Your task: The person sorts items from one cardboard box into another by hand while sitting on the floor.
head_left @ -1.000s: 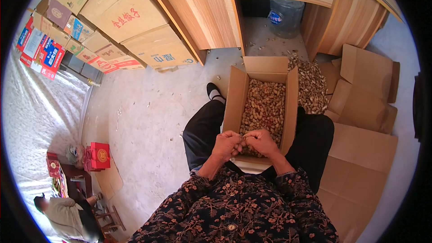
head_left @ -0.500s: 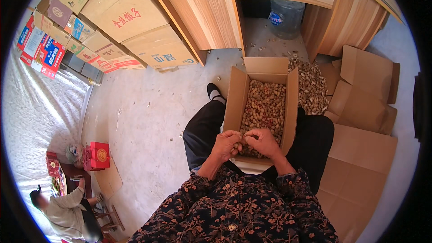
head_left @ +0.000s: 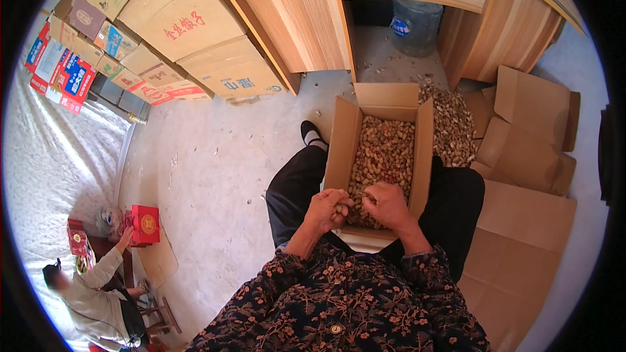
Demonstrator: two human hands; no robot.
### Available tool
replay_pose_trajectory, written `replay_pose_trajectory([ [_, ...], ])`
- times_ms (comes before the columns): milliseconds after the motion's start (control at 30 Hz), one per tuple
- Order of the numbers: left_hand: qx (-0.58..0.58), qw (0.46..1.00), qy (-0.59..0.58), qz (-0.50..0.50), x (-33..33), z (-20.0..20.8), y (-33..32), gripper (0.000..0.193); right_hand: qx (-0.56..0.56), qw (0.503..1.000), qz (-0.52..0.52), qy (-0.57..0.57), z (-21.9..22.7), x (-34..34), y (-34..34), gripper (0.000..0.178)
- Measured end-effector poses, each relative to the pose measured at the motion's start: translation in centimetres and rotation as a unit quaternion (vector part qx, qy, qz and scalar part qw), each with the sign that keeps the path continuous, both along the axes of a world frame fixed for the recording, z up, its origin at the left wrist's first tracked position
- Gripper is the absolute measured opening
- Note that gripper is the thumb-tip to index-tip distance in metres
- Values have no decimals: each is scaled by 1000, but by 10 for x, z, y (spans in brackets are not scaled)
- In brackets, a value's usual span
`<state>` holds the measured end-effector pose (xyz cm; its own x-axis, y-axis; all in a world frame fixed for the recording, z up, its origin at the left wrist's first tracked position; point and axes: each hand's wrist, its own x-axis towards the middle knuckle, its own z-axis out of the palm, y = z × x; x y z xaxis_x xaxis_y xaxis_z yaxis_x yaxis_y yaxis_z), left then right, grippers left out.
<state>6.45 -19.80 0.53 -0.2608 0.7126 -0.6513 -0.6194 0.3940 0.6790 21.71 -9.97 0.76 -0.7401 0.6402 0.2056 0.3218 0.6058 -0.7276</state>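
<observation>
Between my knees stands an open cardboard box [head_left: 342, 133] with peanuts in their shells [head_left: 381, 153] inside, a few reddish kernels among them. Over its near end, my left hand [head_left: 328, 210] is closed with curled fingers; small rounded shapes at the fingertips may be peanuts, but I cannot make them out. Just to its right, my right hand [head_left: 387, 205] is closed too, fingers bent toward the thumb. Whatever it pinches is hidden. A small gap separates the two hands.
Broken peanut shells [head_left: 453, 127] lie heaped right of the box, beside flattened cardboard [head_left: 521, 241]. Ahead are a wooden desk [head_left: 287, 16] and a large water bottle [head_left: 416, 29]. Stacked cartons [head_left: 225, 68] stand left. A seated person [head_left: 98, 300] touches a red box [head_left: 145, 225].
My hands, together before, have come apart slightly, the right shifting right and its fingers curling in. At lower left, the other person's arm has reached up to the red box.
</observation>
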Motion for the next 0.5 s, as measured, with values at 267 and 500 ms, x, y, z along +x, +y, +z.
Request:
replay_pose_trajectory([
  [267,-6,1000,-12,-21,2,3,2,19,-149,987,-5,51,5,1,0,15],
  [500,-6,999,1,-51,4,5,3,20,-227,973,-33,41,-15,1,10,16],
])
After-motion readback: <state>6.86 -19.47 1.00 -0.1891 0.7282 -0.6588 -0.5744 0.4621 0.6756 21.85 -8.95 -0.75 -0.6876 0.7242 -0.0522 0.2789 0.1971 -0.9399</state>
